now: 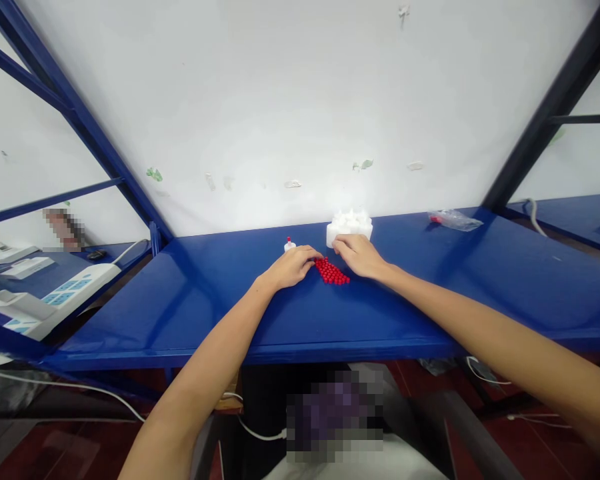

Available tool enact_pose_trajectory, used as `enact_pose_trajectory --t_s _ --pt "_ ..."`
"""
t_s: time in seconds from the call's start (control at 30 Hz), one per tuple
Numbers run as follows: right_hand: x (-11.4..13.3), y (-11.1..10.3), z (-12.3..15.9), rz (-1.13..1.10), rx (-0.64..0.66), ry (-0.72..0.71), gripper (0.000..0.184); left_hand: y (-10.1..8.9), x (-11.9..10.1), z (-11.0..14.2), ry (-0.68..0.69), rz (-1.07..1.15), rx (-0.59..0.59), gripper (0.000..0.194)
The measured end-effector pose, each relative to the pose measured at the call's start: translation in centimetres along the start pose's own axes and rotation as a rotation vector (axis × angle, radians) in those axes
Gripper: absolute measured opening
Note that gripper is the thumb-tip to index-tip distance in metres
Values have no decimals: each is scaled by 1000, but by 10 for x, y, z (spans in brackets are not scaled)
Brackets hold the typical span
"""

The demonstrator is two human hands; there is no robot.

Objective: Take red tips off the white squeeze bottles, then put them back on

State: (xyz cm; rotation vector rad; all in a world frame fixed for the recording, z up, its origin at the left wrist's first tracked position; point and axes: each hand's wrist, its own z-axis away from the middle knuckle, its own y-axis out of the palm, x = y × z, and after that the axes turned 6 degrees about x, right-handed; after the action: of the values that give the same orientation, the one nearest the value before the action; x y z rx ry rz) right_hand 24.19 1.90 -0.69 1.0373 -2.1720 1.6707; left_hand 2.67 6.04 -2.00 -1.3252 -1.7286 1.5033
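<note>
From where I stand, the small red pieces [333,273] lie in a loose, roughly wedge-shaped patch on the blue table [180,307], just right of the middle of the frame. They are bright, glossy and much alike, packed close together, the patch narrow at its upper left and broader toward its lower right. I can't make out their exact shape from here.

The left hand [294,265] rests on the left of the patch, palm down, its fingers bent and slightly parted, with the tips at the pieces' upper left edge. I cannot tell whether a piece is pinched between them. Just beyond its knuckles stands a small white bottle [290,247] with a red tip, upright and partly hidden.

The right hand [357,255] is on the other side of the patch, fingers curled loosely downward near the front of a white cluster [349,229] with small pointed tops. The fingertips overlap the cluster's lower front in my view; whether they grip anything, I cannot tell.

Farther right, near the back edge, lies a clear plastic bag [457,221] with something red at its left end. A white power strip [77,293] sits at the left of the frame.
</note>
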Motion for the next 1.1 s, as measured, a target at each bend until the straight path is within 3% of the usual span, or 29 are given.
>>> enact_pose_trajectory --t_s 0.6,0.93,1.1 --pt "1 1 1 33 15 -7 34 -4 4 1 -49 -138 -6 20" --pt "3 0 2 -78 5 -58 38 -4 4 -1 -143 88 19 14" --pt "1 1 2 -85 17 -82 38 -5 5 1 -121 75 7 15"
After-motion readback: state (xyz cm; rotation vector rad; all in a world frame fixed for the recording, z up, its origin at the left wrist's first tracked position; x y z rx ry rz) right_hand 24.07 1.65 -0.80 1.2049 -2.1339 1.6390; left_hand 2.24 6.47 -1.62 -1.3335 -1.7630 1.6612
